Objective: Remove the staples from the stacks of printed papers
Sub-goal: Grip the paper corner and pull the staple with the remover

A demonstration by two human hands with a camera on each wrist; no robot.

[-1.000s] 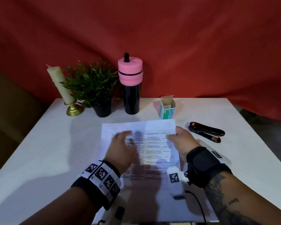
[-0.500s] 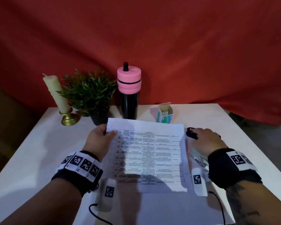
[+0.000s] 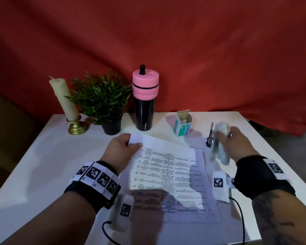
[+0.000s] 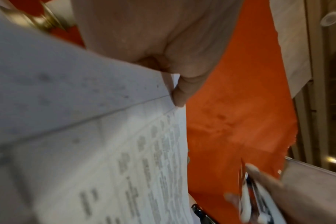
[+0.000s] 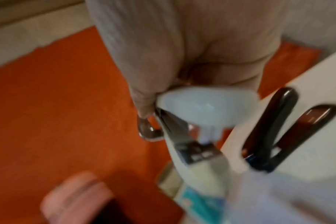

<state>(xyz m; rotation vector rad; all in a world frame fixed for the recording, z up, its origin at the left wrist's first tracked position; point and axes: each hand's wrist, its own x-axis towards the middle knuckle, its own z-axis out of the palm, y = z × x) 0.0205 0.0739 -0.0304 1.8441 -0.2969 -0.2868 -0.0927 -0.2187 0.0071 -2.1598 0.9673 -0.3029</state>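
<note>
A stack of printed papers lies in the middle of the white table. My left hand pinches its far left corner between thumb and fingers and holds that corner a little off the table; the left wrist view shows the pinch on the paper close up. To the right of the stack, my right hand grips a white staple remover in the air, blurred by motion. Its metal jaws show in the right wrist view. No staple is visible in any frame.
A black stapler lies just behind the remover, also in the right wrist view as the stapler. At the back stand a candle, a potted plant, a pink-and-black bottle and an open staple box. Red cloth hangs behind.
My left hand went to the stack's far left corner and lifted it. My right hand reached right beside the stapler and came up gripping the staple remover.
</note>
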